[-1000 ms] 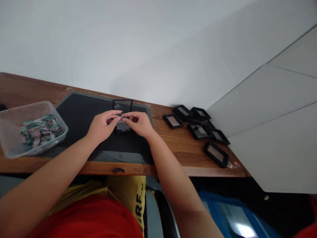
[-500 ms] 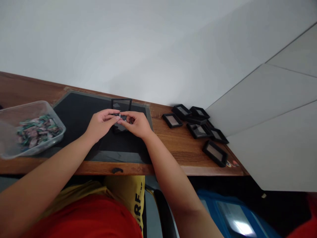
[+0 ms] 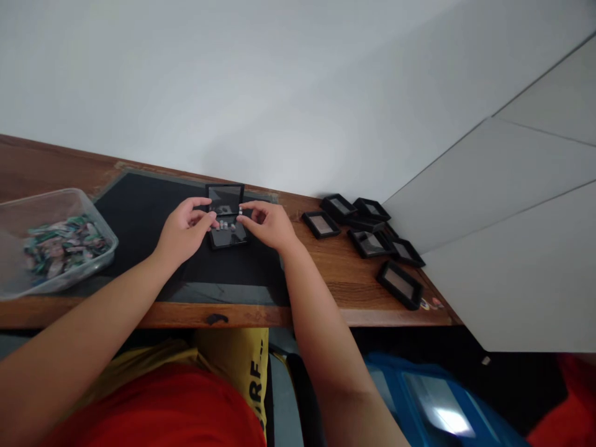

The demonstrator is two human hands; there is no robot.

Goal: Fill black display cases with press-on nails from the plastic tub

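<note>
A small black case [image 3: 229, 239] lies unfolded on the black mat, its windowed lid [image 3: 225, 194] raised at the back. Several small pale, shiny pieces [image 3: 226, 225] sit in a row inside the base. My left hand [image 3: 183, 231] is at the case's left side, index finger and thumb apart, the fingertips by the lid's edge. Between the thumb and index finger of my right hand [image 3: 270, 225] is a small whitish piece [image 3: 240, 211], pinched at the right side of the case. Its exact kind is too small to make out.
A clear plastic tub [image 3: 84, 273] of green and pinkish wrapped pieces [image 3: 65, 245] stands on the left. Several black window cases [image 3: 372, 243] lie on the wooden table [image 3: 335, 279] at right. Behind is a white wall [image 3: 233, 93]; a blue object [image 3: 419, 397] sits below, right.
My hands have parted from over the case, left hand to the left, right hand to the right with a small piece. The row of pieces inside now shows.
</note>
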